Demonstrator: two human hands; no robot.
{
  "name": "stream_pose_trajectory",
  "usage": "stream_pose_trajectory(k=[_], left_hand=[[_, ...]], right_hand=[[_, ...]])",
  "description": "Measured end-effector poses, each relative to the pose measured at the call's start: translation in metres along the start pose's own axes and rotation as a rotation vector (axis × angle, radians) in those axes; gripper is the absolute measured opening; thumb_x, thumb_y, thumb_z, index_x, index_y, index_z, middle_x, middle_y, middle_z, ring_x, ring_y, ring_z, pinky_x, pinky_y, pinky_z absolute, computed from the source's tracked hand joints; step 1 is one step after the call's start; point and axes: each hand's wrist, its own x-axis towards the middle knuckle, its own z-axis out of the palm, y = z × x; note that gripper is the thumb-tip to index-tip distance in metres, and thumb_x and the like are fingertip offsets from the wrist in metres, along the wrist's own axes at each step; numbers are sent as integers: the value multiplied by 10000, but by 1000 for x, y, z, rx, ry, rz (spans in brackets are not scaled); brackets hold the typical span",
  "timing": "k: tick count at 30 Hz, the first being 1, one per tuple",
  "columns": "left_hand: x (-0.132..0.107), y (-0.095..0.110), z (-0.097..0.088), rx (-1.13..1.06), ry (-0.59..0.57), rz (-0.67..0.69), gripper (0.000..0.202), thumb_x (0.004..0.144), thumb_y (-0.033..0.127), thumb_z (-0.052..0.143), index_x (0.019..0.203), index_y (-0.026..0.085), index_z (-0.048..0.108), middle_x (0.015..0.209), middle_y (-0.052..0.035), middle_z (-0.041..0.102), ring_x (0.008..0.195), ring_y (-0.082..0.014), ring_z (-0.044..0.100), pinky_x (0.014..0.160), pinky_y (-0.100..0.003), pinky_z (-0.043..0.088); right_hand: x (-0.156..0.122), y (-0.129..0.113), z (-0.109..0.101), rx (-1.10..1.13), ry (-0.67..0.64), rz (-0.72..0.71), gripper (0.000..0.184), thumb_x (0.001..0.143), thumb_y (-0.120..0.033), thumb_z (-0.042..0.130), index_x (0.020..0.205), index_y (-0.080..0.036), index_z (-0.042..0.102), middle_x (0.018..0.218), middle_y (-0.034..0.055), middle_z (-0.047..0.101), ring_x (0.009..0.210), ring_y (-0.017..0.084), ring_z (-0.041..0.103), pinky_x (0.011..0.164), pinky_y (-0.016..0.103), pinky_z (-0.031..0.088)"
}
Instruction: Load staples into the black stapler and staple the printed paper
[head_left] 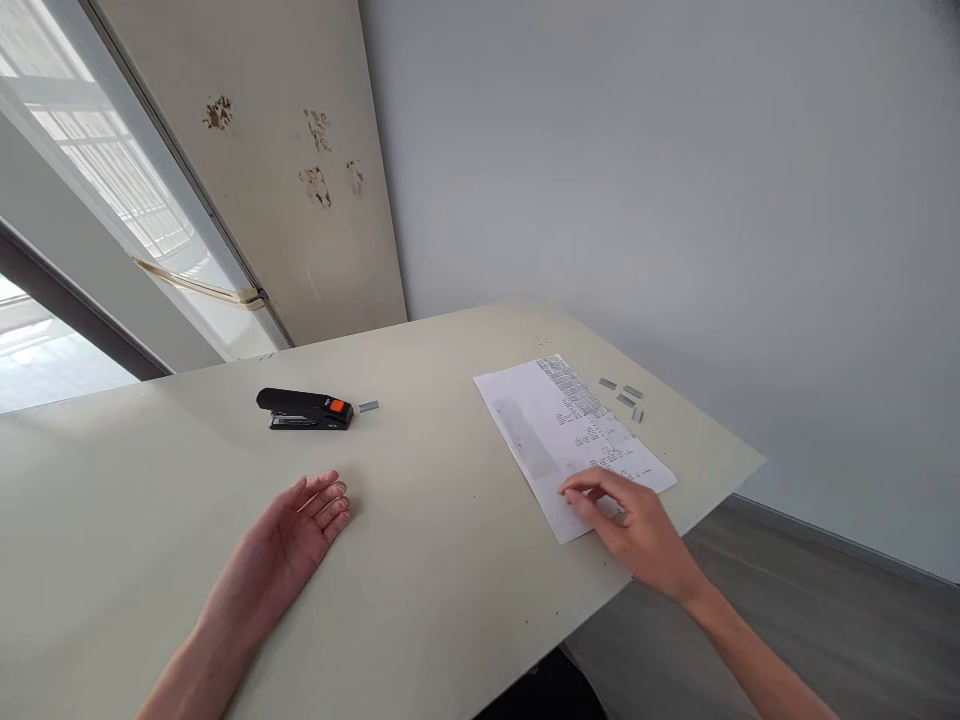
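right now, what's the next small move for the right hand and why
Probably slide the paper toward the stapler: the right hand rests its fingers on the sheet's near edge, while the stapler lies apart, beyond the open left hand.

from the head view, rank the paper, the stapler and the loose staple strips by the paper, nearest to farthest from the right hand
1. paper, under the fingertips of the right hand.
2. loose staple strips, just beyond the paper's far edge.
3. stapler, far off to the left.
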Motion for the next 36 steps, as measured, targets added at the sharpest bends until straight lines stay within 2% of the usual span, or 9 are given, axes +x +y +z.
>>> stream_pose_trajectory(k=[4,9,19,22,26,28,30,32,36], left_hand=[[2,-1,-2,13,-16,2,171,960,96,594,945,121,763,915,-104,701,802,-197,730,758,-333,688],[2,-1,-1,16,2,0,154,942,86,610,927,132,756,944,-99,705,805,-195,732,752,-326,685],[6,-3,-9,39,-50,5,117,936,91,653,938,138,760,994,-95,700,855,-203,724,792,-344,694],[6,-3,-11,46,-55,6,112,930,85,661,933,139,759,1006,-93,700,858,-200,722,799,-343,694],[4,-3,-8,46,-48,-3,125,930,80,654,948,135,765,1000,-95,696,853,-198,719,793,-342,696],[3,-3,-6,46,-44,-5,132,934,80,648,953,133,767,985,-96,694,849,-198,717,792,-341,695],[2,-3,-5,50,-41,-7,144,938,76,638,957,132,769,976,-97,693,850,-199,716,794,-338,692],[2,-3,-6,53,-37,-7,150,946,79,630,959,130,770,986,-103,696,862,-201,716,801,-338,690],[2,-4,-7,61,-51,-2,134,956,103,639,957,136,769,999,-100,694,882,-200,710,814,-336,684]], right_hand=[[-4,-4,17,10,-34,-74,315,1056,-496,530,991,-273,743,901,40,769,712,185,652,640,308,560],[-3,5,15,140,17,33,305,1038,-514,573,1054,-262,744,1000,70,789,914,234,730,765,334,604],[-11,8,22,74,98,-6,238,1038,-459,596,1063,-276,747,980,59,778,876,227,710,727,329,606],[-11,10,23,0,216,4,253,1032,-477,590,1107,-287,740,1107,77,769,946,248,693,597,305,582],[-9,10,28,-76,285,42,363,1040,-502,552,1330,-317,670,1441,80,666,1230,304,661,478,279,551],[-8,10,30,-127,281,50,392,1053,-507,527,1380,-323,642,1548,66,595,1355,327,607,614,343,638],[-7,11,33,-184,272,44,420,1063,-513,510,1424,-327,615,1622,51,527,1467,339,515,899,485,657],[-7,12,35,-228,259,31,458,1071,-516,498,1484,-331,572,1674,36,464,1559,332,396,1144,598,517],[-7,18,38,-289,226,5,532,1082,-527,475,1570,-317,490,1726,32,379,1630,319,242,1270,647,343]])
